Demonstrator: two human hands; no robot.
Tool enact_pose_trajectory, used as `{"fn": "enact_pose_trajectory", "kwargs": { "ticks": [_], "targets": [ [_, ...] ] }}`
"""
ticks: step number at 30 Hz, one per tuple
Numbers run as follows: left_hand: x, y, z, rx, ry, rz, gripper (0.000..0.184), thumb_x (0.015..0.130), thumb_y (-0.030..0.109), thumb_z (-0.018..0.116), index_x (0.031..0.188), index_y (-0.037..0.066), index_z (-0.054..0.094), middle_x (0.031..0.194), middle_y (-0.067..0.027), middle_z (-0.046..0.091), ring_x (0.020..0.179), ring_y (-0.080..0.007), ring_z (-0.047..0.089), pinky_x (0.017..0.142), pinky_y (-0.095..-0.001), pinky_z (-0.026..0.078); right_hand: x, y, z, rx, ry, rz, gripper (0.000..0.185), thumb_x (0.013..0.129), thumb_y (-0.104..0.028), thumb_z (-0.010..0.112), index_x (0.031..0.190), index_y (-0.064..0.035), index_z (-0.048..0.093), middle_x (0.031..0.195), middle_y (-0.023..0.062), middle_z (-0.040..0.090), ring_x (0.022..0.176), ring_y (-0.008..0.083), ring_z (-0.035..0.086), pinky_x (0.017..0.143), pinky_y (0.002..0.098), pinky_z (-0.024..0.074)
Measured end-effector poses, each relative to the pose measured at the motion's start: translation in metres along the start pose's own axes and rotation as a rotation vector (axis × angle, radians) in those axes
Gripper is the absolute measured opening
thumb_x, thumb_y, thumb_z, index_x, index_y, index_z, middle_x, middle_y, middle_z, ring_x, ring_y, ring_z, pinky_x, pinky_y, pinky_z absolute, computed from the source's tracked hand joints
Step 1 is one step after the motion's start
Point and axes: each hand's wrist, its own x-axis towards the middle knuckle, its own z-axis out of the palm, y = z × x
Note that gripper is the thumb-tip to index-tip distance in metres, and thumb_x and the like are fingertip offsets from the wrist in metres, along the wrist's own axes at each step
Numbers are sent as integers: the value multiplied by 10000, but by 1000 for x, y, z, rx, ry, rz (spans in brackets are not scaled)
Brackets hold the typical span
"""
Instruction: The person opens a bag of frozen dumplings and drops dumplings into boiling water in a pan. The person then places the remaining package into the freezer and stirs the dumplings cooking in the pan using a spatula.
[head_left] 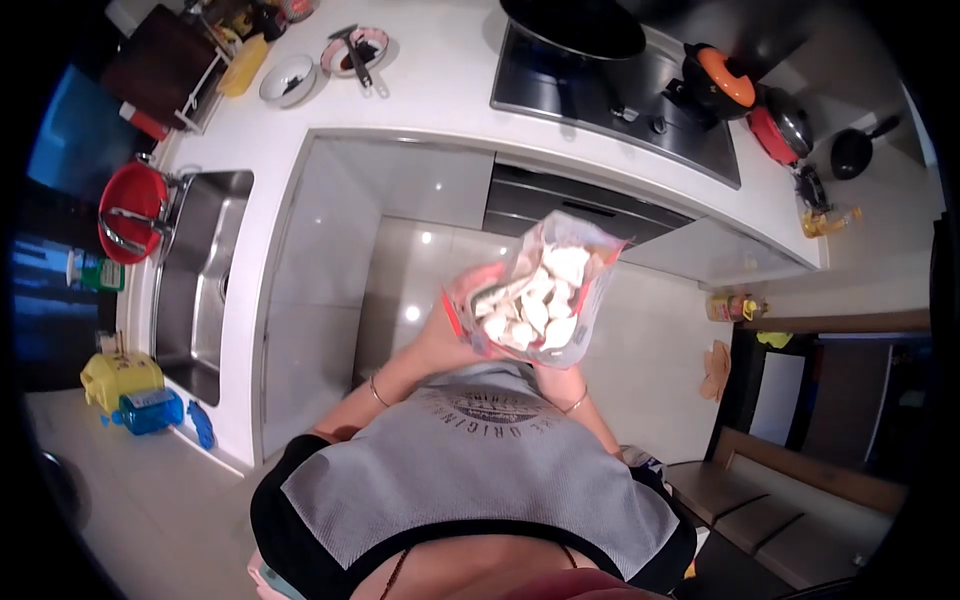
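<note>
An opened plastic food bag [592, 300] is in front of my chest, its mouth facing up toward me. Inside it lie several white, lumpy pieces [537, 303] that look like frozen dumplings. My left hand [447, 338] grips the bag's left side, with its fingers mostly behind the plastic. At the bag's lower right, my right hand [556, 376] supports it from beneath; the bag hides its fingers. Both wrists wear thin bracelets.
A black pan [575, 28] sits on the stove [610, 105] ahead. Two bowls, one white [287, 82] and one pink-rimmed [368, 43] with a utensil across it, stand on the white counter. Left is a steel sink [190, 270] with a red basin [130, 200]. An orange-lidded pot [722, 80] stands right.
</note>
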Motion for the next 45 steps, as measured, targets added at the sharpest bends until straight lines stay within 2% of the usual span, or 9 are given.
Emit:
{"fn": "enact_pose_trajectory", "kwargs": {
  "ticks": [3,4,6,9,18,26,35,41,45],
  "targets": [
    [-4,2,10,-247,-51,-276,937,520,177,875,1293,40,363,1293,-104,413,1194,-190,416,1007,-326,332,-10,0,-8,-138,17,-44,490,968,-388,331,1333,-62,300,1289,77,423,1185,210,439,993,341,374],
    [-5,2,10,-274,-86,-282,904,543,84,809,1312,30,337,1314,-93,398,1236,-198,384,1030,-317,305,-13,1,-11,-84,39,-8,486,969,-383,334,1333,-63,300,1290,74,423,1183,208,441,991,339,378],
    [-5,-4,12,-288,-101,-267,898,542,82,807,1306,28,338,1304,-89,402,1231,-197,386,1027,-318,307,-10,11,-22,244,106,211,488,973,-403,305,1326,-67,310,1280,72,429,1168,203,454,989,336,380],
    [1,-4,9,-212,-140,-257,888,544,73,803,1299,28,338,1280,-83,411,1213,-186,394,1018,-314,310,-8,25,-35,353,43,248,533,963,-461,277,1323,-69,317,1286,76,428,1163,199,456,989,341,382],
    [21,-17,12,-288,-180,-209,884,541,77,830,1282,57,347,1259,-98,408,1170,-186,421,989,-329,330,-13,7,-29,118,35,86,651,927,-558,254,1368,-80,272,1344,93,388,1234,227,402,1026,361,339],
    [20,-15,25,-346,-171,-238,842,582,52,780,1298,38,336,1268,-81,411,1188,-164,404,999,-303,320,-7,9,-40,394,173,253,585,929,-534,307,1306,-90,367,1267,79,467,1147,226,483,971,367,403],
    [23,-11,20,-288,-174,-259,883,568,65,790,1314,38,318,1297,-83,389,1220,-177,377,1021,-306,297,1,-6,-24,247,175,216,617,912,-566,320,1283,-77,384,1215,82,500,1092,214,524,924,345,445],
    [20,-16,15,-236,-137,-172,1038,550,96,820,1369,47,184,1334,-105,335,1251,-187,334,1040,-329,275,21,14,-36,362,168,357,670,902,-588,306,1312,-60,355,1262,122,477,1117,245,517,933,355,444],
    [14,-19,16,-333,-30,-154,1151,525,145,857,1392,46,106,1376,-112,273,1287,-201,284,1061,-352,244,24,0,-24,479,-47,416,687,907,-590,259,1327,-52,341,1304,134,447,1169,255,476,984,365,401]
  ]
}}
